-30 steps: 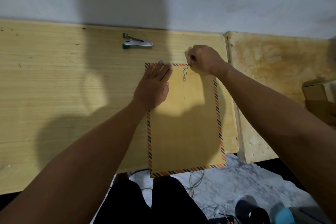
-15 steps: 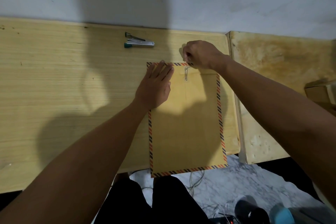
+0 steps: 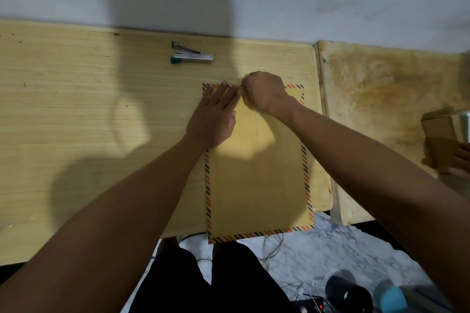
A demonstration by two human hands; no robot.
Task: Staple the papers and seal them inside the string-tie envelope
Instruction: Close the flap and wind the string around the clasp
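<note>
Two hands at top edge of envelope (image 3: 256,173), which lies flat on worktop (image 3: 89,122), near end hanging over front edge. Left hand (image 3: 213,119) presses flat, fingers straight, on upper-left corner. Right hand (image 3: 264,91) curled at top centre; grip looks pinched, on what can't tell. Stapler (image 3: 191,54) beyond, apart.

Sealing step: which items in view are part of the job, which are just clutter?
In the job:
- envelope
- left hand, flat on it
- right hand, fingers curled at the top flap
- stapler, untouched on the desk

Lying about:
- cardboard box
- cables on floor
</note>
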